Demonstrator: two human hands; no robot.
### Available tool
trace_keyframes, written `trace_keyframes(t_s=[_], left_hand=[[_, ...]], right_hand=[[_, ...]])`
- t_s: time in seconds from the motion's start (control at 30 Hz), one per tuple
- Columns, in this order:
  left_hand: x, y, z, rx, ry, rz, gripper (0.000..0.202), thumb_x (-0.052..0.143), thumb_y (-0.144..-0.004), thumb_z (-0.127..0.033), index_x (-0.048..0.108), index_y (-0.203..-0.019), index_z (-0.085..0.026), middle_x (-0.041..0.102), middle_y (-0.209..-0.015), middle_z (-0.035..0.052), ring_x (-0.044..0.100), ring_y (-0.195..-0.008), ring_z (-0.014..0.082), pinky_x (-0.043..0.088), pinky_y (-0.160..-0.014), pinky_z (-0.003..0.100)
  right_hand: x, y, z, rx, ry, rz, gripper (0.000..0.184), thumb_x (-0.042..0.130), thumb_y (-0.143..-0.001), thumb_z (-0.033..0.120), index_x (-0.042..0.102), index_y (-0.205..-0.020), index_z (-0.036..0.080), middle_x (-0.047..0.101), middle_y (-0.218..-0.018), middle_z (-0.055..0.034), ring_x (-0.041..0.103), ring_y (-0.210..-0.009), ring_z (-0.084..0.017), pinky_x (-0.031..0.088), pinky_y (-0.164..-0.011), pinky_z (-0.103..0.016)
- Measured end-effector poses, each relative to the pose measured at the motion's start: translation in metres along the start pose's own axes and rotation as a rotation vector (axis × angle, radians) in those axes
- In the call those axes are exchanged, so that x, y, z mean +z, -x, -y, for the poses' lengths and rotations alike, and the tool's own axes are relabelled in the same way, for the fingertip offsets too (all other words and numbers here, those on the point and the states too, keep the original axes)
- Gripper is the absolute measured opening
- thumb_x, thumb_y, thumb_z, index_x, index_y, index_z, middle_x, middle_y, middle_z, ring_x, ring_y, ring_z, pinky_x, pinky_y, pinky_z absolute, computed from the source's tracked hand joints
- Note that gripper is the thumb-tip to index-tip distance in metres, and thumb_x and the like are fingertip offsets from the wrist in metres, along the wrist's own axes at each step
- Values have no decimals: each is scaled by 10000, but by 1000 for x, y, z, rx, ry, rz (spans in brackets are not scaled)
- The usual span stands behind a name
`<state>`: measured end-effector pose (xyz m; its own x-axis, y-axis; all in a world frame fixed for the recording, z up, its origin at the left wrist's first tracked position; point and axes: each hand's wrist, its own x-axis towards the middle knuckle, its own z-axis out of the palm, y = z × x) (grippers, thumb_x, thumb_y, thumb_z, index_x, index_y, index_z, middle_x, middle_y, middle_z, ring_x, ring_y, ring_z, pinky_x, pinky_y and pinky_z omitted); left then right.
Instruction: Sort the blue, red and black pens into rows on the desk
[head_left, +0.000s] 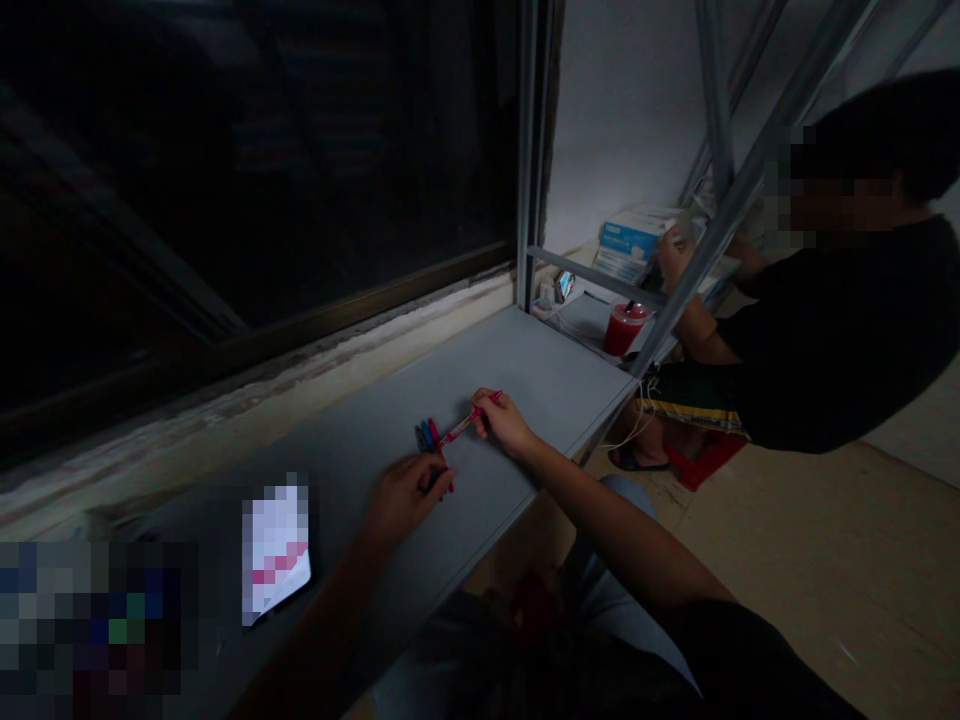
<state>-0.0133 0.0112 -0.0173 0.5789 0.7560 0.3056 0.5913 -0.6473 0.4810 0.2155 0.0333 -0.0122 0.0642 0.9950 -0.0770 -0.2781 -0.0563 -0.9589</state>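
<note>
My right hand [501, 422] is closed in a pinch around a slim pink pen [463, 424], which slants down to the left with a paler middle stretch. Its lower end meets my left hand's work just above the table. My left hand [412, 492] is closed, thumb and fingers together, on a pink pen-like stick [442, 457]; most of it is covered by the fingers. Just beyond the left fingertips a blue pen [426, 434] and a dark pen [418, 438] lie side by side on the grey table [525, 360].
A lit phone [277, 550] lies on the table at left. Past the metal frame post [739, 215], another person [847, 300] sits at right, hands raised near a blue-and-white box [628, 243]. A cup of red drink [625, 327] stands there. A window ledge [360, 365] borders the table.
</note>
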Motion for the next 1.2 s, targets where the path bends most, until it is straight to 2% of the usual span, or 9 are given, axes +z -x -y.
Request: trace_keyframes(t_s=[0.1,0.23,0.37,0.6,0.73,0.87,0.93,1.03,1.2], left_hand=[[2,0,1,-35,-22,-206,243,635,-996,-477,639,-966,-236,644,-860,18,647,-764,181,533,-753,305],[0,-2,-1,35,-40,-228,256,651,-1000,-449,638,-1170,-258,673,-1081,70,698,-944,225,569,-883,358],[-5,-2,-3,55,-24,-199,214,567,-1051,-426,650,-1155,-259,694,-1040,66,707,-954,227,570,-908,356],[-2,-3,1,-3,89,-175,294,454,-1066,-377,683,-1154,-217,720,-966,63,701,-865,216,561,-838,335],[4,-9,-1,-112,278,-169,373,440,-1045,-432,715,-951,-199,667,-764,29,623,-682,190,507,-668,296],[3,-14,0,-261,423,-172,418,483,-995,-508,720,-837,-202,566,-627,-5,524,-584,174,425,-569,282],[3,-15,1,-293,433,-185,432,465,-997,-514,717,-836,-202,487,-585,-25,464,-545,165,381,-533,277],[4,-15,2,-328,413,-195,437,436,-1016,-501,724,-878,-202,433,-573,-39,424,-527,157,352,-518,272],[8,-14,-1,-325,370,-201,402,500,-994,-498,733,-851,-203,496,-610,-23,476,-570,158,385,-558,275]], right_hand=[[8,8,-2,65,-24,12,228,599,-877,338,510,-706,214,580,-504,46,484,-426,-100,384,-497,-236],[22,18,-2,130,-60,23,298,608,-894,334,517,-642,203,571,-499,36,466,-410,-88,374,-478,-234],[31,21,5,211,-98,38,427,544,-978,372,543,-594,186,532,-474,31,446,-400,-85,360,-465,-234],[19,18,12,164,236,236,590,384,-1050,327,414,-471,217,381,-354,42,309,-356,-84,283,-441,-244],[13,3,8,117,232,287,506,477,-1003,269,385,-509,207,352,-411,74,271,-416,-71,247,-473,-228],[5,-17,4,-80,214,530,499,555,-1006,364,424,-555,197,351,-464,85,271,-455,-65,223,-481,-226],[-3,-24,5,-136,202,643,421,722,-917,438,505,-661,186,471,-529,77,375,-491,-66,285,-500,-211],[-18,-30,9,-109,168,625,421,883,-757,447,592,-900,177,608,-671,65,489,-535,-72,348,-501,-198],[-39,-28,4,-104,257,474,426,696,-922,559,620,-792,160,628,-637,18,517,-519,-74,402,-514,-208]])
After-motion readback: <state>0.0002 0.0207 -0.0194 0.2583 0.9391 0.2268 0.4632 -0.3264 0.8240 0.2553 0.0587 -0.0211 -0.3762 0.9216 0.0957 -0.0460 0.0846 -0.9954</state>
